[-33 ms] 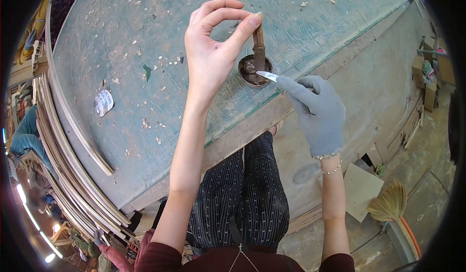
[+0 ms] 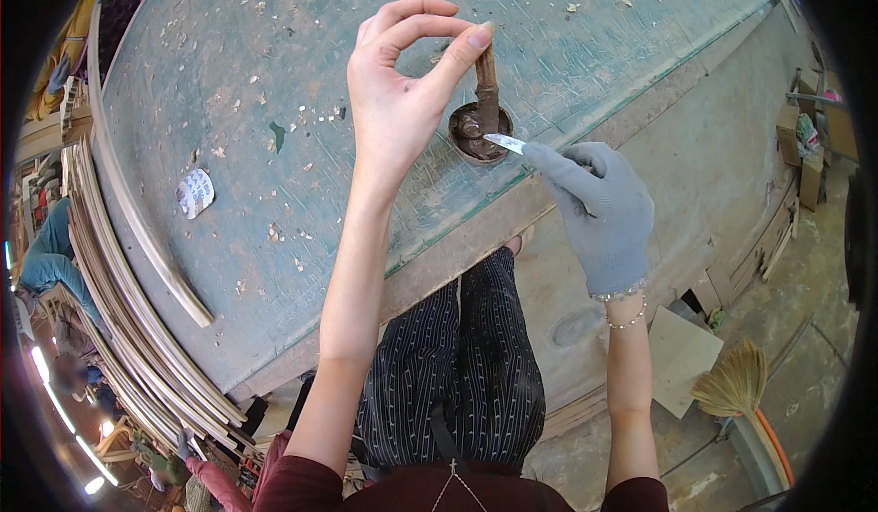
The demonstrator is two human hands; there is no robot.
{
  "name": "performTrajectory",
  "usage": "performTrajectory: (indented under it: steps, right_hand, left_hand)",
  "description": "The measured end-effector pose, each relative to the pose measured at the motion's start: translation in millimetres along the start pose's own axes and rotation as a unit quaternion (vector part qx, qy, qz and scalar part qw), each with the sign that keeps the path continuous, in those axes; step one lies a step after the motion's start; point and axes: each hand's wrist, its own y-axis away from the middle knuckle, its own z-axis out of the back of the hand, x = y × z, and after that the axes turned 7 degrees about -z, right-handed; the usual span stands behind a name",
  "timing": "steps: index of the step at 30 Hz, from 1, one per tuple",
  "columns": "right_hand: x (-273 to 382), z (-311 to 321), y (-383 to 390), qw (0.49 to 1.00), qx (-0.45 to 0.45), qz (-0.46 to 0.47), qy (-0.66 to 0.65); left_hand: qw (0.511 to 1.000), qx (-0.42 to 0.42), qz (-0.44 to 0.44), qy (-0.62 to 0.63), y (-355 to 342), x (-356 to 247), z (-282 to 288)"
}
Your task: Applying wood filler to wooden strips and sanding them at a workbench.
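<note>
Brown stick (image 2: 487, 90), top hidden by left hand (image 2: 393, 101)

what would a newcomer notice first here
Probably the mismatched hands near the upper middle: the bare left hand pinches a brown-coated stick, while the grey-gloved right hand holds a small blade by its lower end. Next, the round cup of glossy brown paste on the blue-green tabletop, then the straw broom at lower right.

blue-green tabletop (image 2: 613, 73) with scattered pale chips (image 2: 572, 7), a green scrap (image 2: 277, 135), a white piece (image 2: 195, 194) and a round bowl (image 2: 475, 157)
</note>
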Motion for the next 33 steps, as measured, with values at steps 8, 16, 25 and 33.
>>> performTrajectory:
  steps: [8, 16, 25, 33]
  right_hand:
    - [-1, 0, -6, 0.999, 0.019, 0.019, 0.033]
    - [14, 24, -1, 0.981, 0.065, -0.119, -0.139]
    - [-12, 0, -34, 0.932, 0.151, -0.042, -0.328]
    - [-34, 0, -71, 0.934, 0.182, 0.089, -0.295]
  left_hand:
    - [0.999, -0.019, 0.028, 0.037, -1, -1, 0]
    - [0.960, 0.036, 0.105, 0.258, 14, 15, 21]
    - [0.816, 0.103, 0.106, 0.559, 18, 55, 10]
    - [0.840, 0.118, 0.086, 0.523, -2, 50, -1]
